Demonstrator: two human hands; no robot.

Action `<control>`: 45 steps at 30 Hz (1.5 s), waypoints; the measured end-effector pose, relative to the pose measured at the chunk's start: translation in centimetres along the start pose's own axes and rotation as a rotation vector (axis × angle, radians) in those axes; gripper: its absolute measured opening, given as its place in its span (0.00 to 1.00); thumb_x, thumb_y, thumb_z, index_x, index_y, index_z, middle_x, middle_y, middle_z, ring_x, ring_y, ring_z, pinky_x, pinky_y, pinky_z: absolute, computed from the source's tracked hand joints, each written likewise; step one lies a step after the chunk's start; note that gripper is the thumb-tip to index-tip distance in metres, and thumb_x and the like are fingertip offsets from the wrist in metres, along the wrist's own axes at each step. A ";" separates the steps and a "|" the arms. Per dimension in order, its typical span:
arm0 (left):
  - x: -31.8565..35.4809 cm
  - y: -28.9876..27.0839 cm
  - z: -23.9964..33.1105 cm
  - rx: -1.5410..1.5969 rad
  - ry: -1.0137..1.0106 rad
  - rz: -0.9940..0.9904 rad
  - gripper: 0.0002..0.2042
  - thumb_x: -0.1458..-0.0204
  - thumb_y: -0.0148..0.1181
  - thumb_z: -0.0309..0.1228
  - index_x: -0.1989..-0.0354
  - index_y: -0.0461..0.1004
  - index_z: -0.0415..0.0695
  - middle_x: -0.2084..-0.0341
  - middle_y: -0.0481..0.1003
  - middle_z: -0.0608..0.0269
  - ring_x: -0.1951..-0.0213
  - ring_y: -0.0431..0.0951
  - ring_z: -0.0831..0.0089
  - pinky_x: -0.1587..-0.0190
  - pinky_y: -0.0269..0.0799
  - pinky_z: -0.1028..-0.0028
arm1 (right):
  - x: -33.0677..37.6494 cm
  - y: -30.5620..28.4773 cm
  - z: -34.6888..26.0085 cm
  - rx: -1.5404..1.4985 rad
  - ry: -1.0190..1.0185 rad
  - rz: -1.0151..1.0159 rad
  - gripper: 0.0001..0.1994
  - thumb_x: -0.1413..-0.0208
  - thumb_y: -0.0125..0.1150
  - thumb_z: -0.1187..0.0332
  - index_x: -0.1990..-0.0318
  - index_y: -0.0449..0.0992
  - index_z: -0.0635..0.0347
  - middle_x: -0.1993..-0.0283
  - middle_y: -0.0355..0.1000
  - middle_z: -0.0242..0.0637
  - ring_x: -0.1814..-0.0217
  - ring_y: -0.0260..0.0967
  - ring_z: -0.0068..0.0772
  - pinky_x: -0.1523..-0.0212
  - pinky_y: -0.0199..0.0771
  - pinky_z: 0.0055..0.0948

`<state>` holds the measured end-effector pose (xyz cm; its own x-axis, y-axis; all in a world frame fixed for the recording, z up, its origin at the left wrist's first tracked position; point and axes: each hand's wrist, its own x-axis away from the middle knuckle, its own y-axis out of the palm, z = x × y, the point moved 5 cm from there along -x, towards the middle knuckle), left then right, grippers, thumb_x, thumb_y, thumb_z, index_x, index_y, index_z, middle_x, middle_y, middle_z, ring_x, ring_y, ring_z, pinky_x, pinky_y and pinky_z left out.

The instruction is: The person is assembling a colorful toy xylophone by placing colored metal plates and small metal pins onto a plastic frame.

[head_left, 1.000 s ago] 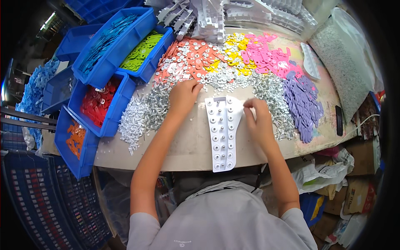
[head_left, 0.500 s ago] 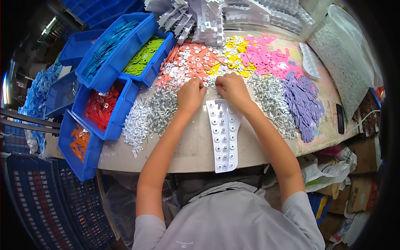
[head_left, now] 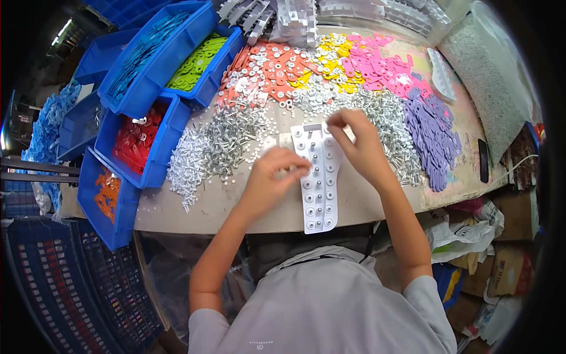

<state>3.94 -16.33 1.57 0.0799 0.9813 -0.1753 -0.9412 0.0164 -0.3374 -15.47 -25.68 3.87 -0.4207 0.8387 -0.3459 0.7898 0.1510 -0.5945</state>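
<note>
White studded tray (head_left: pixel 323 177) lies lengthwise toward us on the counter (head_left: pixel 272 220), our nearer left hand (head_left: pixel 271 179) over its left edge, right hand (head_left: pixel 362 145) at its far right corner, fingers nearly pinched, whether on anything we cannot tell.

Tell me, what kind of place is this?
It looks like a small workshop or factory workbench. Blue bins hold sorted coloured pieces, heaps of loose metal pins lie on the table, and a white holder carries rows of little round parts.
</note>
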 end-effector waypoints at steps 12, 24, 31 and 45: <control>6.9 3.8 1.2 -0.199 0.051 -0.087 0.04 0.48 0.69 0.24 0.64 0.82 0.42 0.68 0.75 0.61 0.61 0.75 0.62 0.58 0.73 0.65 | 12.1 1.1 -3.7 -0.144 0.228 -0.350 0.06 0.43 0.64 0.78 0.59 0.77 0.64 0.59 0.73 0.39 0.50 0.67 0.42 0.48 0.69 0.37; 7.7 4.1 1.2 -0.357 0.278 0.037 0.07 0.53 0.73 0.22 0.66 0.82 0.41 0.70 0.77 0.62 0.67 0.76 0.63 0.63 0.71 0.65 | 13.4 1.7 -3.2 -0.022 0.017 -0.155 0.07 0.46 0.67 0.80 0.61 0.76 0.63 0.60 0.72 0.40 0.56 0.68 0.45 0.53 0.69 0.38; 7.5 4.2 0.8 -0.293 0.305 0.082 0.08 0.55 0.74 0.23 0.67 0.82 0.42 0.71 0.77 0.63 0.68 0.75 0.62 0.64 0.69 0.64 | 11.9 0.8 -3.1 -0.049 0.085 -0.287 0.07 0.47 0.69 0.78 0.61 0.78 0.60 0.60 0.73 0.37 0.53 0.67 0.43 0.50 0.68 0.37; 5.6 3.4 -0.5 -0.032 0.023 -0.055 0.06 0.50 0.71 0.22 0.68 0.79 0.40 0.71 0.76 0.61 0.67 0.75 0.65 0.62 0.69 0.68 | 11.4 1.1 -2.8 -0.113 0.171 -0.359 0.08 0.47 0.68 0.77 0.62 0.76 0.63 0.63 0.71 0.37 0.54 0.69 0.39 0.50 0.69 0.35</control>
<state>1.38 -10.82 -0.98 0.1394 0.9744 -0.1762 -0.9242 0.0641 -0.3766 -18.12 -14.54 1.26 -0.6056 0.7958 0.0002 0.6545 0.4982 -0.5688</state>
